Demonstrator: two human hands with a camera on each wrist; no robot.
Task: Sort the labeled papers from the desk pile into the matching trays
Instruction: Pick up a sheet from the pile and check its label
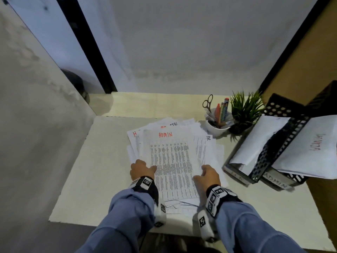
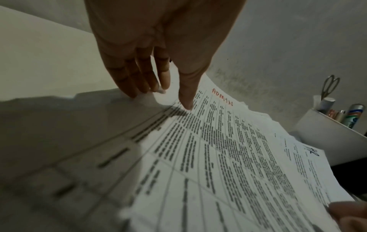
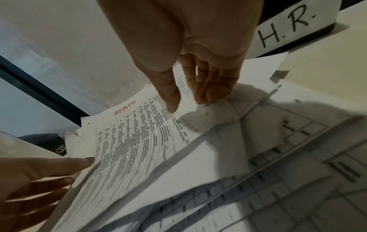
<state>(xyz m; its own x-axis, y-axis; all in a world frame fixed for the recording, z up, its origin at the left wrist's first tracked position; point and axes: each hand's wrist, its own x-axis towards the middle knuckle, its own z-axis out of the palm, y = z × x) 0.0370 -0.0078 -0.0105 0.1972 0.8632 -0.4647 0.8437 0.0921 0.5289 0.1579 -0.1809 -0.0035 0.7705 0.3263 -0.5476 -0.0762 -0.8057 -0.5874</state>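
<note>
A loose pile of papers [image 1: 138, 141] lies mid-desk. Its top sheet [image 1: 173, 161] is a printed table marked ADMIN in red. My left hand [image 1: 145, 167] pinches that sheet's left edge; in the left wrist view the left hand [image 2: 168, 98] has its thumb on top and its fingers at the edge. My right hand [image 1: 205, 170] pinches the right edge, and the right wrist view shows the right hand [image 3: 187, 103] with thumb above and fingers below. The sheet [image 3: 135, 141] sits slightly raised, casting a shadow. Black HR tray [image 1: 235, 172] and ADMIN tray [image 1: 275, 181] stand at right, each holding paper.
A white cup [image 1: 217, 128] with pens and scissors and a small potted plant [image 1: 244, 114] stand behind the pile, left of the trays. A sheet marked HR [image 1: 204, 148] pokes out on the pile's right. A line drawing sheet [image 1: 182, 205] lies lowest, near the desk's front edge.
</note>
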